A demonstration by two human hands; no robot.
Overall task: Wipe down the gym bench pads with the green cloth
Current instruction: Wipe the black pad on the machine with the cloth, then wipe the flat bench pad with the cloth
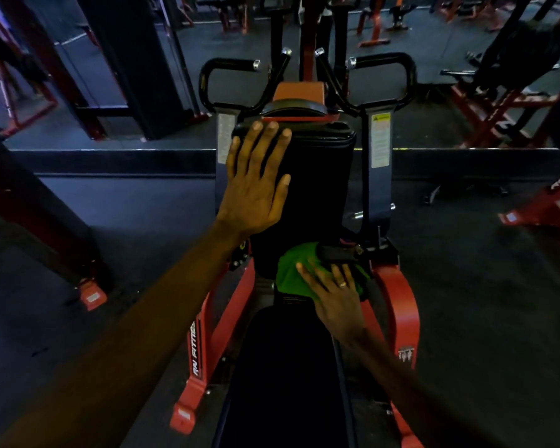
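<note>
Left hand lies flat on the upper left of the upright black back pad, fingers straight and spread, gripping nothing. Right hand, with a ring on one finger, presses the green cloth with straight fingers, not curled round it; the cloth sits bunched at the foot of the back pad, just above the near seat pad, a dark fitting touching its top edge. Red frame flanks both pads, black handles curve up behind, and a yellow-topped warning label is on the right post.
</note>
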